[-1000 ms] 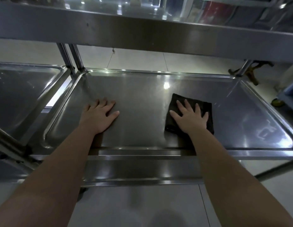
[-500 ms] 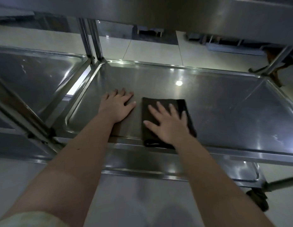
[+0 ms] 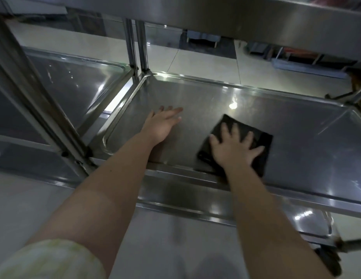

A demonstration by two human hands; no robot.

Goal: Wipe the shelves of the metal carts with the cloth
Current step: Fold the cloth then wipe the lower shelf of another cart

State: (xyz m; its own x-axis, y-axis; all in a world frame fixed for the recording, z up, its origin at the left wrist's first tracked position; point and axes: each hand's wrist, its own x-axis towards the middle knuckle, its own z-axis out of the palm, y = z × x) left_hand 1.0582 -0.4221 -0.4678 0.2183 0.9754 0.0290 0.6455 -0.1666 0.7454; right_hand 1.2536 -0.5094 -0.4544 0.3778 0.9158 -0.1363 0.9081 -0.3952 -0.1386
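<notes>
Rt grip (image 3: 234, 150), fingers splayed and unclenched, presses dark cloth (image 3: 258, 164) at 6 o'clock on cart shelf (image 3: 306, 141), near front rim. Lt grip (image 3: 161, 125) lies released at cloth's 10 o'clock, apart. Cloth's middle hidden under palm; shelf's rt end cut off.

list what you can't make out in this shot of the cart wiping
All in the head view:
- The cloth: its middle is hidden under the right hand.
- The upper shelf: its top is unseen, cut by the frame edge.
- The left hand: fingertips blurred, contact with the middle shelf unclear.
</notes>
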